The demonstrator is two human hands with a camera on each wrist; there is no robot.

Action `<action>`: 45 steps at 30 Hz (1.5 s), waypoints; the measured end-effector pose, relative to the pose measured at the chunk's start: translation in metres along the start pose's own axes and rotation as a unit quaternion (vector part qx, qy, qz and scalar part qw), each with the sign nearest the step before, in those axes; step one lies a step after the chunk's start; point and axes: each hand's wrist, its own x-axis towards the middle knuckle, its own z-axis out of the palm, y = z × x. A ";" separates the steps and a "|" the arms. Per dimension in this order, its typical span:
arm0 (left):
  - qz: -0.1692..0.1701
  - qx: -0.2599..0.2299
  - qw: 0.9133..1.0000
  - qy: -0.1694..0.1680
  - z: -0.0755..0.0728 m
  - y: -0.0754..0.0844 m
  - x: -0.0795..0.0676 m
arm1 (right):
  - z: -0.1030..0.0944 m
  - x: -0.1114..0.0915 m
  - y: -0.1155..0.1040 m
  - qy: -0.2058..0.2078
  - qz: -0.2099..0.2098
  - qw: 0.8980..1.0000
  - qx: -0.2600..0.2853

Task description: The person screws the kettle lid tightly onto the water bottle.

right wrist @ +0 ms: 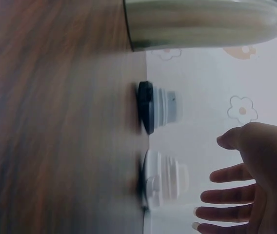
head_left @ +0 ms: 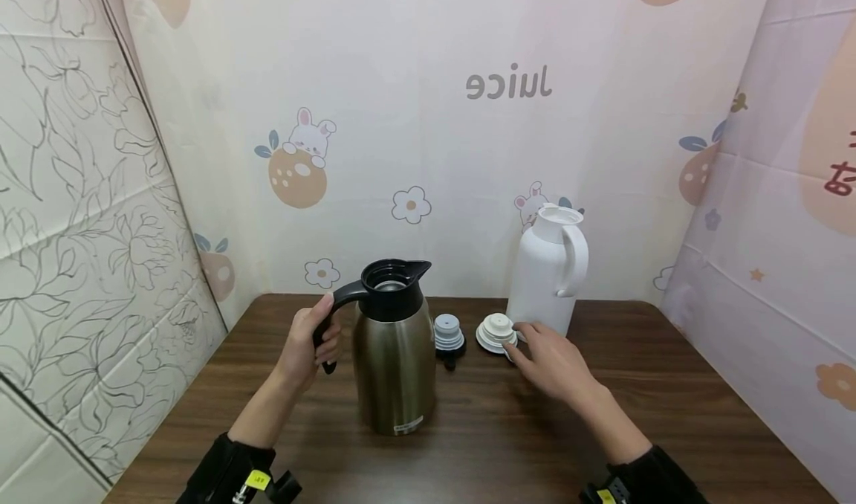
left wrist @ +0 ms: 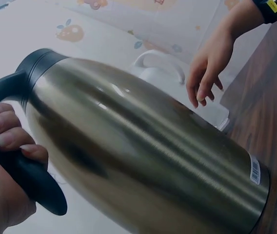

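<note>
An olive-gold metal vacuum jug (head_left: 394,374) with a black collar and spout stands at the middle of the table, its top uncovered. My left hand (head_left: 309,340) grips its black handle (left wrist: 36,185), fingers wrapped round it. To the right of the jug lies a black-based stopper (right wrist: 160,107) with its grey ringed plug upward. Beside that is a white stopper (head_left: 498,331), also plug upward. My right hand (head_left: 551,359) reaches over the table with fingers extended, fingertips close by the white stopper. In the right wrist view that hand's fingers are spread and hold nothing.
Behind my right hand a white vacuum jug (head_left: 545,273) stands near the table's back edge, handle to the right and top uncovered. The brown wooden table (head_left: 468,459) backs onto a printed cloth (head_left: 414,102), with cloth on both sides too.
</note>
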 end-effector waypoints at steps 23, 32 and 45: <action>0.021 -0.128 0.968 -0.216 -0.019 -0.001 0.007 | 0.026 0.057 -0.050 -0.022 0.015 0.996 0.086; 0.014 -0.126 0.969 -0.213 -0.021 0.003 0.005 | 0.046 0.072 -0.058 -0.026 0.012 0.994 0.107; 0.015 -0.123 0.970 -0.207 -0.021 0.003 0.002 | 0.072 0.078 -0.065 -0.062 0.005 0.993 0.098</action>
